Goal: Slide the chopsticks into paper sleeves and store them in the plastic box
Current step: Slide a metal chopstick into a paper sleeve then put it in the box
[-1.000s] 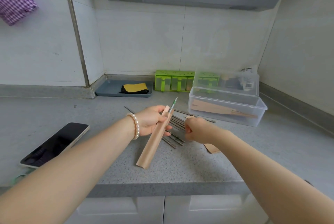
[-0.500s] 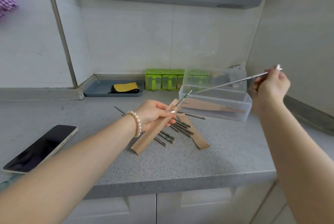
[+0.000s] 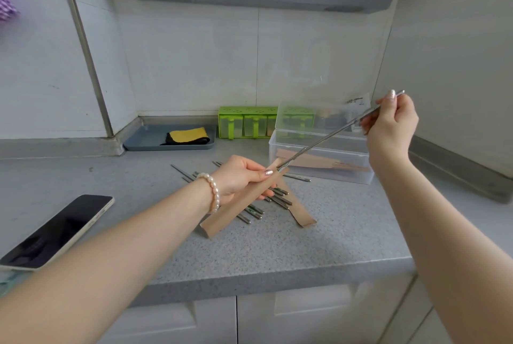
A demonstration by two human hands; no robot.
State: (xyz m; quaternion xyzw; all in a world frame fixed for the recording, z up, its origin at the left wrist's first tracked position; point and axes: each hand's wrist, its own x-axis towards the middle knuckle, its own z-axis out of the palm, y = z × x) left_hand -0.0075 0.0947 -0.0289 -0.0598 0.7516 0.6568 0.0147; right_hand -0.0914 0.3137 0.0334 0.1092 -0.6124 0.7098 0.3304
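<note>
My left hand (image 3: 241, 177) grips a brown paper sleeve (image 3: 236, 211) near its upper, open end, tilted above the counter. My right hand (image 3: 390, 124) is raised to the right and pinches the far end of a metal chopstick (image 3: 322, 143). The chopstick's tip meets the mouth of the sleeve by my left thumb. Several loose metal chopsticks (image 3: 274, 199) lie on the counter under the sleeve, beside another paper sleeve (image 3: 297, 204). The clear plastic box (image 3: 319, 174) stands behind with its lid up and holds sleeved chopsticks (image 3: 319, 161).
A phone (image 3: 55, 232) lies at the left near the counter's front edge. A grey tray (image 3: 144, 139) with a yellow sponge sits in the back corner. Green seasoning containers (image 3: 247, 124) stand against the back wall. A wall rises at the right.
My right hand picked a chopstick from the pile and lifted it up to the right. Its tip has now come to the sleeve's mouth. My left hand kept holding the sleeve.
</note>
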